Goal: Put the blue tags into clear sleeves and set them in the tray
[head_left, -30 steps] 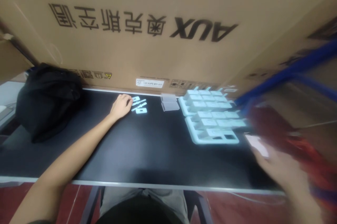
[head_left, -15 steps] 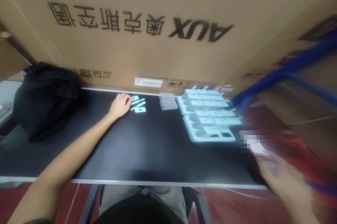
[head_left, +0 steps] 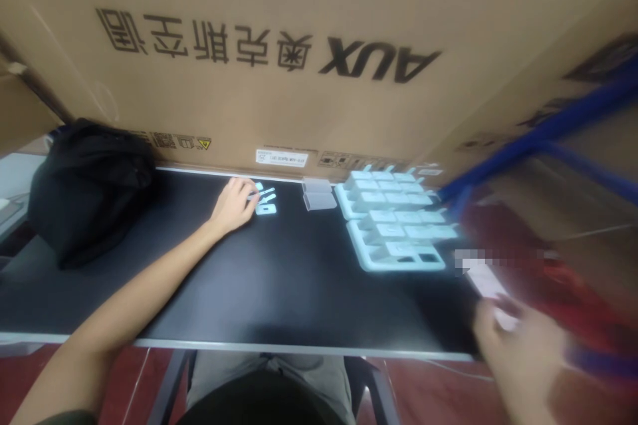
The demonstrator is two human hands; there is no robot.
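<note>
My left hand (head_left: 234,205) rests on the black table (head_left: 279,285) near its far edge, fingers curled over a few small white parts (head_left: 266,201) lying there. It seems to pinch one thin part. My right hand (head_left: 518,352) is blurred at the table's right front corner, its fingers on a white card or slip (head_left: 486,279). Two white trays (head_left: 396,225) with several compartments holding white pieces lie right of centre.
A large AUX cardboard box (head_left: 309,52) stands along the back edge. A black bag (head_left: 90,185) sits at the left. A small clear box (head_left: 319,193) lies beside the trays. Red material (head_left: 538,259) and a blue frame (head_left: 538,136) are at the right.
My left hand has moved right onto the small white parts and its fingers have closed over them. My right hand has slid down toward the table's front corner.
</note>
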